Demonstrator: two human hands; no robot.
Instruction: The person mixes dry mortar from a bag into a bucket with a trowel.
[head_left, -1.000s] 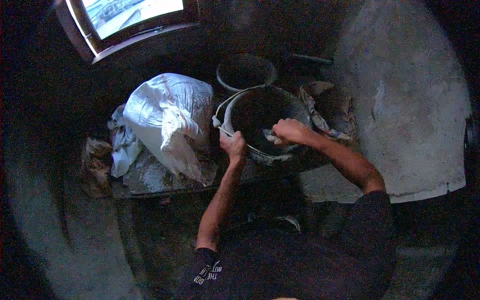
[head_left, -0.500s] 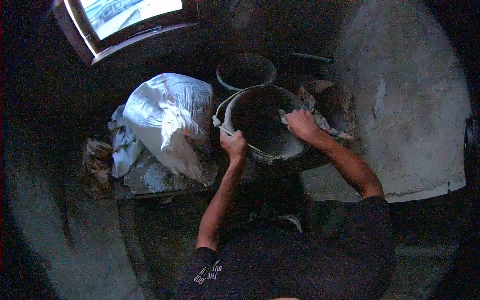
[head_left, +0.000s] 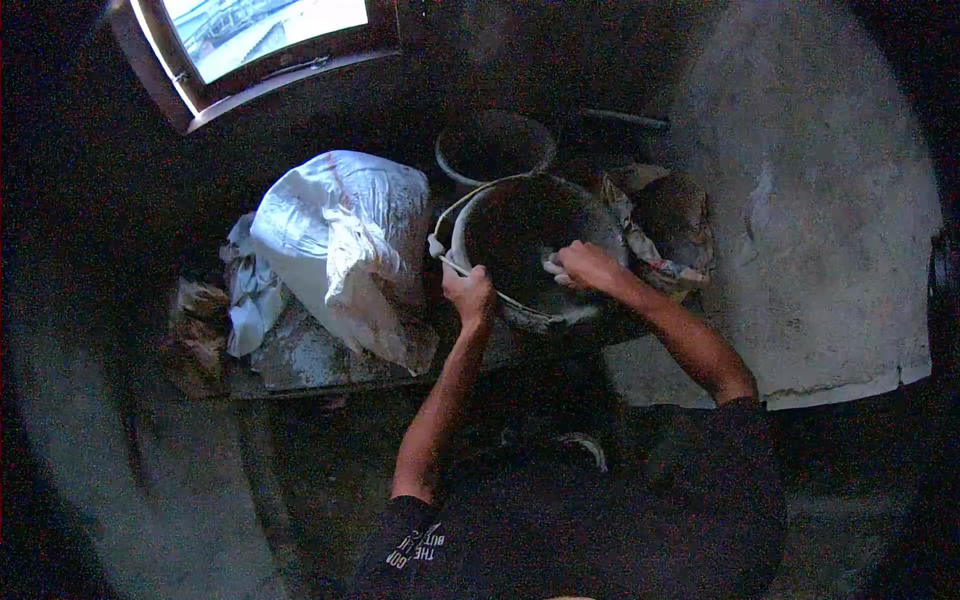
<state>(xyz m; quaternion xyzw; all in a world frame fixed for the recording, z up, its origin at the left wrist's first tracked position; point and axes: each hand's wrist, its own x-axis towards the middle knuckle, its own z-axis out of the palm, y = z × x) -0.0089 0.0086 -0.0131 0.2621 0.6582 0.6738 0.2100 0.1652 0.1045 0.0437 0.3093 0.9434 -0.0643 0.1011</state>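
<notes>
A dark bucket point(head_left: 575, 314) with a pale, dusty rim stands in the middle of the view. My left hand point(head_left: 469, 295) is closed round its near left rim and the thin pale handle point(head_left: 453, 205) there. Over the bucket's opening, toward its right side, my right hand point(head_left: 588, 267) is closed on a small pale object point(head_left: 552, 262), too small and dim to name. The inside of the bucket is too dark to make out.
A large white sack point(head_left: 340, 225) stands left of the bucket. Behind is a second round container point(head_left: 495, 182). Crumpled paper bags point(head_left: 655, 260) lie at the right, beside a grey wall point(head_left: 810, 230). A window point(head_left: 270, 65) is at upper left.
My right hand has moved left and down over the bucket's opening with the small pale object. My left hand keeps its hold on the rim.
</notes>
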